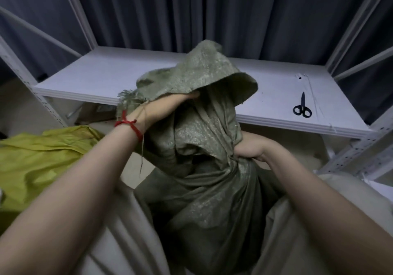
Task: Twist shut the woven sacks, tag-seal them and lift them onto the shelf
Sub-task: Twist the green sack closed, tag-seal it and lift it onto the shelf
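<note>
Woven sack (197, 189) first: where does it sit?

— Low in the middle, between the person's two forearms and in front of the white shelf (102, 73), not on it. It is dull green, and its upper part stands up above the shelf's front edge.

— Is the mouth closed?

— Partly. The fabric is gathered into a creased neck, but the top flares open like a hood, with frayed threads hanging at its left.

— What is the left hand (168, 104) doing?

— It grasps the neck high up, just under the flared mouth; its fingertips are tucked beneath the fabric. A red string (127, 125) is tied round that wrist.

— And the right hand (248, 153)?

— Lower down on the right side, fist clenched round the bunched fabric where the folds draw together.

— Anything on the shelf?

— Black scissors (302, 107) lie near its right end, well apart from the sack.

— Around it?

— Yellow-green cloth (42, 153) lies crumpled on the left, pale cloth (119, 232) on both sides below, and a dark curtain (191, 9) hangs behind the shelf.
</note>
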